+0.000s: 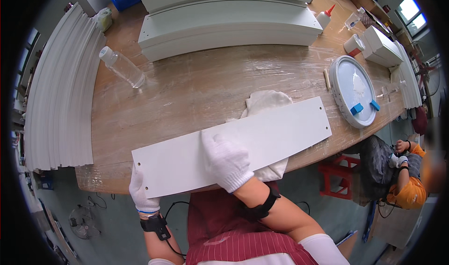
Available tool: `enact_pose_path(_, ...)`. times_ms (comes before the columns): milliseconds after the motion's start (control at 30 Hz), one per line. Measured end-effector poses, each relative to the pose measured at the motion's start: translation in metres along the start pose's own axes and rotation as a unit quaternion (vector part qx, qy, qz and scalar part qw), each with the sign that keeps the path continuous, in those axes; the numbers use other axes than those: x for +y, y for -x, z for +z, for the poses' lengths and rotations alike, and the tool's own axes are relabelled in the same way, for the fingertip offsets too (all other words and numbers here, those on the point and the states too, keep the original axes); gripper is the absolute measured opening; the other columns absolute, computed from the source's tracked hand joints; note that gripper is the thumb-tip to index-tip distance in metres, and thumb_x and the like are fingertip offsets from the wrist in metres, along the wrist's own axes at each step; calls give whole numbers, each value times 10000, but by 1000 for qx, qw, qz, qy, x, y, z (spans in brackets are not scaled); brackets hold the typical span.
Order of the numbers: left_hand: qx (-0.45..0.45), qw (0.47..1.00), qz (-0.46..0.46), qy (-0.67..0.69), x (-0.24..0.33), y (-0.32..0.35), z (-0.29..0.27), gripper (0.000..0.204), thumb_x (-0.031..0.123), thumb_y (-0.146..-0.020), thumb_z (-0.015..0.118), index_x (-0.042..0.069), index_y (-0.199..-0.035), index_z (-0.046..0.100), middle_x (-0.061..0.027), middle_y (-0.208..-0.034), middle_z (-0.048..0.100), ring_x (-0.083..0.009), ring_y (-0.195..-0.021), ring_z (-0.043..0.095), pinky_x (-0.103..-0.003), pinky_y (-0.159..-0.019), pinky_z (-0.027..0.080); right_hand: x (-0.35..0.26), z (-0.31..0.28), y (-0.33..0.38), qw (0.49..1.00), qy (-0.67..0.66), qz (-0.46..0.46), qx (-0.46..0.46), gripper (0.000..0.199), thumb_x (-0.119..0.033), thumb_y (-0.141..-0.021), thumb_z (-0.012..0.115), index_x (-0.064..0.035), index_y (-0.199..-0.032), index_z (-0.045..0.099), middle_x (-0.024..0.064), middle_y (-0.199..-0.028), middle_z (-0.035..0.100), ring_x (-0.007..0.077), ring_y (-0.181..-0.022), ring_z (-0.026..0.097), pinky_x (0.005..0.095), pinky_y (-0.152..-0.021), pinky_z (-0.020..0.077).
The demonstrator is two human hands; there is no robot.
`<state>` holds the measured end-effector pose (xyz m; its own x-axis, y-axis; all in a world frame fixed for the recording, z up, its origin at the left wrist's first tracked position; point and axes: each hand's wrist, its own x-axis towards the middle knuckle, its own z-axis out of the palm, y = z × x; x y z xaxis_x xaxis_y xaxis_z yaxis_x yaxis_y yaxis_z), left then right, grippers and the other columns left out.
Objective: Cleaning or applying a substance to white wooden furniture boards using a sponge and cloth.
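Wooden workbench [187, 92] is wrapped in clear film, and a white drilled panel [262, 138] lies along its near edge over a white cloth [264, 101]. Left hand [141, 192] pinches the panel's end; right hand [227, 159] presses flat on top, fingers together. Looks mid-job, nothing glued yet.

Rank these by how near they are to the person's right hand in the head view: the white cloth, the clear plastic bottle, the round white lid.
From the right hand:
1. White cloth, just beyond it, partly under the white board.
2. Clear plastic bottle, far left.
3. Round white lid, far right.
Bottle and lid are close; the ranking is tentative.
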<state>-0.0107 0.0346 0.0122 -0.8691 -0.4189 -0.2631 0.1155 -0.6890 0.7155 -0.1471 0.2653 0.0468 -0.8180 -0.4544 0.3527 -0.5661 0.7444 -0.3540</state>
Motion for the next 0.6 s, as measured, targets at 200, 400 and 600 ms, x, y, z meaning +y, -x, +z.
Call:
enact_pose_path(200,-29,996,-33,79,2,-3,12,575,338,-1057,445,33,-1531,336,-160,-1494,466,-309,-1351,482,-469,-1125,398,-36,-2,-2,958,-285,41,15,274,-87,-902,592,-82,-1165,667,148,-801,642,311,-723,649,410,-649,510)
enact_pose_path(400,-88,963,-49,251,1,-9,17,732,579,-1036,340,80,-1568,278,-156,-1552,397,-344,-1408,411,-505,-1144,363,45,-18,2,983,22,142,112,194,-50,-891,616,-27,-1072,681,182,-879,686,340,-778,671,417,-676,517)
enact_pose_path(600,-50,968,-91,229,6,-15,14,841,695,-997,227,103,-1593,200,-161,-1591,325,-342,-1449,349,-497,-1173,327,-103,36,-32,996,-53,-26,-64,296,-93,-867,612,-83,-1162,642,152,-893,667,354,-734,659,460,-634,522)
